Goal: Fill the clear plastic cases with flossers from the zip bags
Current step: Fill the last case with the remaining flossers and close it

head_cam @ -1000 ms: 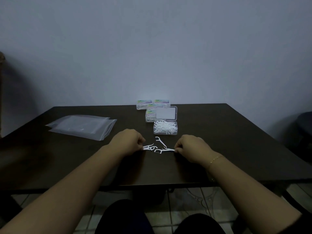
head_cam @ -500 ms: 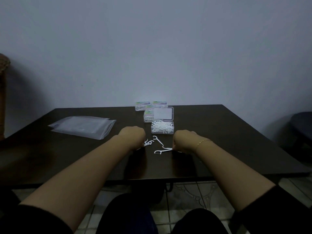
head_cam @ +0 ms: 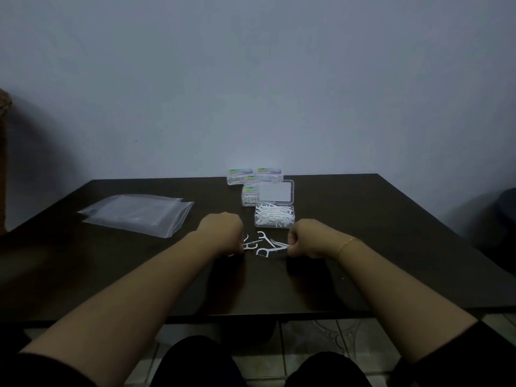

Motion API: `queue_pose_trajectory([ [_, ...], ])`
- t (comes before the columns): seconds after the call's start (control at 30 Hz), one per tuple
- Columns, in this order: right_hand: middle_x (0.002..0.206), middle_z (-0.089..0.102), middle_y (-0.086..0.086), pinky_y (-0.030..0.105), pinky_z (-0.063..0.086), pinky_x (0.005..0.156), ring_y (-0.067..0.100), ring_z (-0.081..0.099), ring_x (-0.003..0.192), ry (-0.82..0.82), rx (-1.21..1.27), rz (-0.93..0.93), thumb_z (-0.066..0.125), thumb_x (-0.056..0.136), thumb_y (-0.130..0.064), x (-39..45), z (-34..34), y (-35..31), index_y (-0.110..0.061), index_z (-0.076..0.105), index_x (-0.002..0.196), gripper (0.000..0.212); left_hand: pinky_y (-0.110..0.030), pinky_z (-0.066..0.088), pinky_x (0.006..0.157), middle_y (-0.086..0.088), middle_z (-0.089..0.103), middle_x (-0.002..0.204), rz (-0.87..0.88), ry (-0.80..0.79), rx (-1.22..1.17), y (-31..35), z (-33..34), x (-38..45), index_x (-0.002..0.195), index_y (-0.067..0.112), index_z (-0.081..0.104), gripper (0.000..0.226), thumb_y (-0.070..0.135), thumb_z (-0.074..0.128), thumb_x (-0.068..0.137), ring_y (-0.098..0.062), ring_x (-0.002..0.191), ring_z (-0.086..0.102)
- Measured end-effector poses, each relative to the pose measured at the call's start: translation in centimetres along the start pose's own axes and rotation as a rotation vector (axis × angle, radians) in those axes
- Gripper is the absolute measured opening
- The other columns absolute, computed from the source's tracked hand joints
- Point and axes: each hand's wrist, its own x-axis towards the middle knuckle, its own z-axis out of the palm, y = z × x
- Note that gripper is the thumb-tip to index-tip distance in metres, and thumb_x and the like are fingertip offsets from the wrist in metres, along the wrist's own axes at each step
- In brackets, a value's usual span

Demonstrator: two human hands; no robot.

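An open clear plastic case [head_cam: 274, 217] heaped with white flossers sits mid-table, its lid [head_cam: 276, 192] folded back behind it. In front of it a few loose white flossers [head_cam: 264, 244] lie on the dark table [head_cam: 363, 233]. My left hand [head_cam: 222, 233] is curled at their left end, fingertips pinching flossers. My right hand [head_cam: 307, 238] is curled at their right end, pinching a flosser's handle. A pile of clear zip bags [head_cam: 139, 213] lies flat at the left.
Several closed, labelled cases [head_cam: 240, 175] filled with flossers stand at the table's far edge against the wall. A dark seat [head_cam: 506, 216] is off the right side. Tiled floor and my knees show below the near edge.
Both hands stay at the loose flossers. The right hand has shifted slightly and now pinches a handle; the flossers between the hands have been nudged about.
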Motion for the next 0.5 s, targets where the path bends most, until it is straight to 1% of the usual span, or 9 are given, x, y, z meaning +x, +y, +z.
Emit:
queue_pose_trajectory([
  [0.07,0.092,0.064,0.005,0.027,0.047,0.078,0.016,0.057,0.085,0.005,0.027,-0.030,0.064,0.086,-0.015,0.5,-0.6,0.2,-0.014,0.064,0.082,0.004,-0.031,0.055,0.078,0.008,0.071,0.093,-0.037,-0.002,-0.134,-0.6,0.0,0.4,0.093,0.024,0.075,0.017,0.033,0.069,0.080,-0.012,0.087,0.064],
  [0.13,0.086,0.064,0.003,0.026,0.047,0.078,0.014,0.057,0.082,-0.008,0.051,-0.045,0.064,0.085,-0.011,0.8,-1.1,0.4,-0.015,0.065,0.078,0.008,-0.033,0.055,0.082,0.011,0.071,0.094,-0.057,-0.024,-0.235,-1.0,0.0,0.7,0.092,0.025,0.076,0.018,0.034,0.071,0.078,-0.009,0.087,0.064],
  [0.2,0.076,0.062,-0.003,0.026,0.049,0.079,0.013,0.057,0.078,-0.032,0.100,-0.045,0.066,0.085,-0.008,1.2,-1.5,0.7,-0.010,0.071,0.089,0.007,-0.033,0.054,0.084,0.014,0.068,0.093,-0.058,-0.063,-0.242,-1.3,-0.1,0.9,0.095,0.025,0.075,0.024,0.039,0.074,0.076,-0.008,0.089,0.063],
  [0.23,0.074,0.061,-0.005,0.025,0.050,0.079,0.012,0.058,0.076,-0.048,0.124,-0.040,0.067,0.084,-0.007,1.4,-1.7,0.8,-0.008,0.072,0.096,0.013,-0.033,0.054,0.084,0.013,0.068,0.093,-0.058,-0.078,-0.225,-1.4,-0.2,1.0,0.096,0.025,0.075,0.027,0.042,0.075,0.075,-0.009,0.089,0.063],
  [0.27,0.076,0.062,-0.006,0.023,0.051,0.077,0.010,0.058,0.074,-0.068,0.140,-0.037,0.068,0.084,-0.006,1.7,-1.9,0.9,-0.008,0.072,0.101,0.018,-0.033,0.054,0.084,0.011,0.069,0.093,-0.060,-0.091,-0.209,-1.5,-0.2,1.3,0.095,0.024,0.075,0.027,0.043,0.075,0.075,-0.009,0.088,0.064],
  [0.33,0.087,0.067,0.000,0.020,0.051,0.074,0.008,0.059,0.073,-0.092,0.152,-0.042,0.068,0.084,-0.005,2.1,-2.3,1.0,-0.008,0.071,0.106,0.023,-0.033,0.055,0.084,0.007,0.071,0.093,-0.066,-0.122,-0.188,-1.6,-0.2,1.8,0.092,0.023,0.075,0.020,0.036,0.075,0.077,-0.012,0.088,0.065],
  [0.43,0.100,0.071,0.010,0.024,0.052,0.078,0.012,0.060,0.075,-0.050,0.204,-0.049,0.067,0.083,-0.003,2.8,-3.2,1.3,-0.004,0.071,0.106,0.023,-0.036,0.056,0.085,0.002,0.071,0.096,-0.070,-0.173,-0.169,-1.7,-0.3,2.5,0.092,0.019,0.074,0.017,0.029,0.073,0.078,-0.017,0.089,0.066],
  [0.5,0.099,0.071,0.014,0.028,0.053,0.081,0.012,0.058,0.071,-0.016,0.238,-0.047,0.067,0.083,-0.001,3.5,-3.9,1.4,-0.001,0.072,0.104,0.022,-0.037,0.055,0.086,0.001,0.071,0.097,-0.064,-0.209,-0.151,-1.7,-0.7,2.8,0.094,0.018,0.074,0.020,0.029,0.073,0.078,-0.018,0.091,0.066],
])
